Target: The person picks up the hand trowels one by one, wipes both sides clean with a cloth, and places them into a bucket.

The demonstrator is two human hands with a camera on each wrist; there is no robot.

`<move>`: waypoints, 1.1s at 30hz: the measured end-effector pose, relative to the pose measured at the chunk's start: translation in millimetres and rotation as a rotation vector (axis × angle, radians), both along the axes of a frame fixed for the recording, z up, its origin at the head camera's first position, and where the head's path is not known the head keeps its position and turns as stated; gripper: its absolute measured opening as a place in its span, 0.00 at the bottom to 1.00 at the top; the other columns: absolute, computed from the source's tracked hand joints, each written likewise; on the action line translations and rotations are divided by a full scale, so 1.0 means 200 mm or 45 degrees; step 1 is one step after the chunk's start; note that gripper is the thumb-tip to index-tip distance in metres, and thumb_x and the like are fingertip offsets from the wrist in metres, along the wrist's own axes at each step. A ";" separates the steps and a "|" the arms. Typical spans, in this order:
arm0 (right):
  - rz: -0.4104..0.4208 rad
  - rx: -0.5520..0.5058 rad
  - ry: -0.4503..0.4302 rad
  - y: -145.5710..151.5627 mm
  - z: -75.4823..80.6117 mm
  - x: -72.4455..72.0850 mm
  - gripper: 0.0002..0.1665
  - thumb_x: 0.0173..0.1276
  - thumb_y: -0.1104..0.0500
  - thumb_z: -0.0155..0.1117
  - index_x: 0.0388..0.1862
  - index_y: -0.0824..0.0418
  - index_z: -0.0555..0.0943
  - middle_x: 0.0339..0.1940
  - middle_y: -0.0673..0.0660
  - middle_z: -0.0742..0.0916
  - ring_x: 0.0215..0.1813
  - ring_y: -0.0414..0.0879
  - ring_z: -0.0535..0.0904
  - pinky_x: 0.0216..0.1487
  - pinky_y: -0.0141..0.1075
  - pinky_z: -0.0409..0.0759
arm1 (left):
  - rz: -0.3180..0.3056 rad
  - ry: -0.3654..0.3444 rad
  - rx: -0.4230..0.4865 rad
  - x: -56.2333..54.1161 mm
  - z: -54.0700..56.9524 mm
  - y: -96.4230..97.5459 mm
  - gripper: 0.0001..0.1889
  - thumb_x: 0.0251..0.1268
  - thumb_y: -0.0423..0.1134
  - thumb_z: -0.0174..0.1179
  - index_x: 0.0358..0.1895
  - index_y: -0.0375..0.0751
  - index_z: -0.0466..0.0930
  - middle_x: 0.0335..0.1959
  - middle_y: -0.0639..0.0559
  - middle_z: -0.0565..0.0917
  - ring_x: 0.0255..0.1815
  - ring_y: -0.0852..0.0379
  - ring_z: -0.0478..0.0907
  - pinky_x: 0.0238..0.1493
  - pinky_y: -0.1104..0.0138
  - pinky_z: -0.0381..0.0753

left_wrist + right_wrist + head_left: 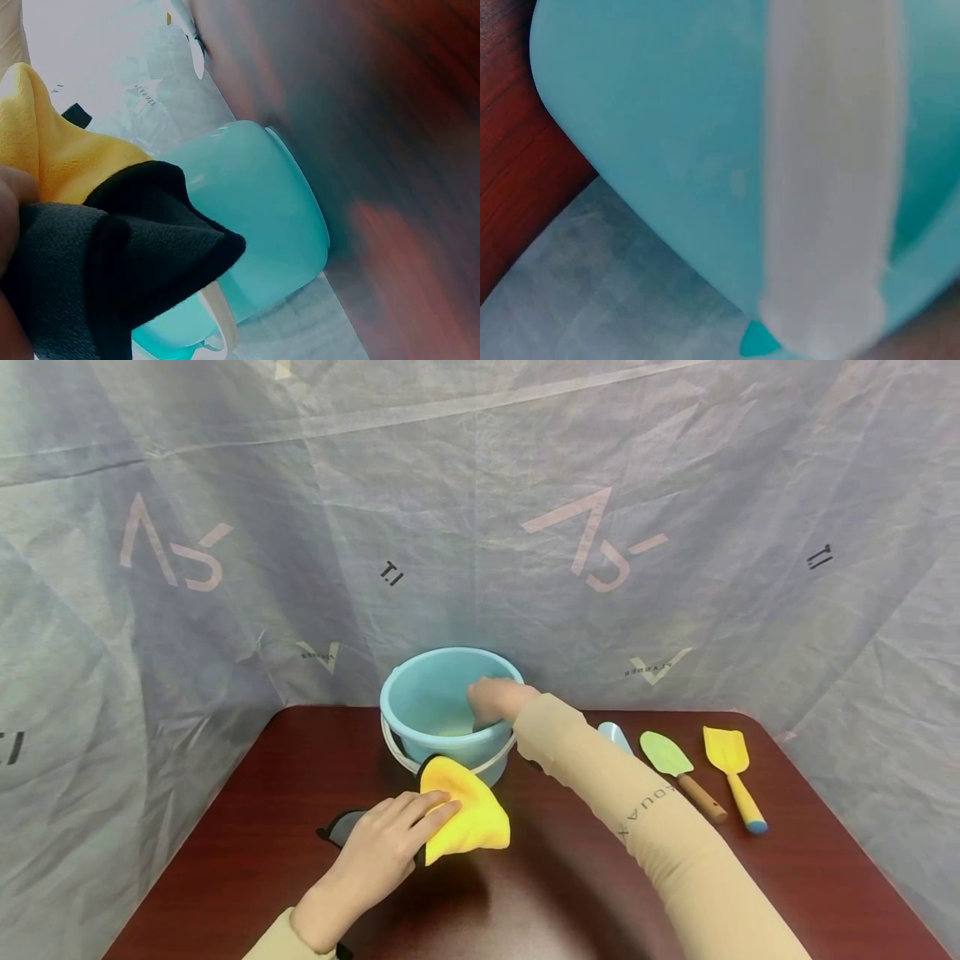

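Note:
My left hand [393, 831] grips a cloth [468, 814], bright yellow on one side and dark grey with black edging on the other. In the left wrist view the grey side [165, 262] of it hangs folded in front of the bucket. A light blue bucket [442, 744] stands upright at the far middle of the table, its white handle [832, 165] lowered against the outside. Over the bucket's right rim reaches my right hand [498, 697], bent down inside; its fingertips are mostly hidden, and I cannot tell whether they hold anything.
To the right on the dark red table [247, 843] lie a green trowel with a wooden grip [702, 799] and a yellow shovel [738, 777]. A light blue tool [615, 737] shows partly behind my right sleeve. Grey printed sheeting [480, 527] hangs close behind the bucket.

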State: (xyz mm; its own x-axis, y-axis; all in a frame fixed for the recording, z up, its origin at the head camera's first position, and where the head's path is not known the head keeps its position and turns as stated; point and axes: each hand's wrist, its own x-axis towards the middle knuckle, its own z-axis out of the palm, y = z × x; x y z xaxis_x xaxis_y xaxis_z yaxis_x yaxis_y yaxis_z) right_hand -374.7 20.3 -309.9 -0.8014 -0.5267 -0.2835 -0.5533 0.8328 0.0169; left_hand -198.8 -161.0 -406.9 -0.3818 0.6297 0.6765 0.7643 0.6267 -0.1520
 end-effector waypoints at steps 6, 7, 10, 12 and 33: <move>0.123 -0.129 0.120 0.03 0.06 0.04 0.25 0.61 0.61 0.59 0.10 0.52 0.60 0.12 0.47 0.57 0.18 0.40 0.49 0.21 0.33 0.53 | 0.007 0.010 -0.002 0.00 0.00 0.00 0.36 0.38 0.20 0.57 0.59 0.46 0.75 0.50 0.51 0.80 0.38 0.54 0.78 0.32 0.66 0.78; 0.132 -0.143 0.139 0.03 0.08 0.05 0.24 0.61 0.62 0.58 0.10 0.53 0.59 0.13 0.48 0.56 0.19 0.41 0.48 0.21 0.33 0.52 | 0.008 0.013 -0.001 0.00 0.01 -0.01 0.36 0.37 0.19 0.58 0.59 0.46 0.75 0.50 0.51 0.80 0.38 0.54 0.78 0.32 0.66 0.78; 0.136 -0.161 0.207 0.06 0.13 0.09 0.15 0.62 0.60 0.59 0.16 0.55 0.71 0.16 0.47 0.68 0.21 0.40 0.58 0.24 0.32 0.61 | 0.012 0.013 0.000 0.00 0.01 -0.01 0.38 0.35 0.19 0.59 0.59 0.46 0.75 0.50 0.51 0.80 0.38 0.54 0.78 0.32 0.65 0.79; 0.121 -0.161 0.235 0.08 0.16 0.12 0.07 0.64 0.57 0.60 0.28 0.57 0.80 0.26 0.49 0.79 0.28 0.40 0.69 0.31 0.34 0.72 | 0.007 0.021 0.007 -0.01 0.01 -0.01 0.37 0.35 0.19 0.59 0.59 0.45 0.75 0.50 0.51 0.80 0.38 0.54 0.78 0.33 0.65 0.79; -0.119 -0.360 0.538 0.57 0.20 0.35 0.13 0.62 0.55 0.64 0.42 0.61 0.83 0.36 0.55 0.86 0.28 0.44 0.81 0.24 0.37 0.77 | -0.060 0.128 0.085 -0.02 0.02 0.02 0.22 0.69 0.33 0.34 0.54 0.42 0.79 0.48 0.50 0.81 0.38 0.54 0.78 0.31 0.65 0.79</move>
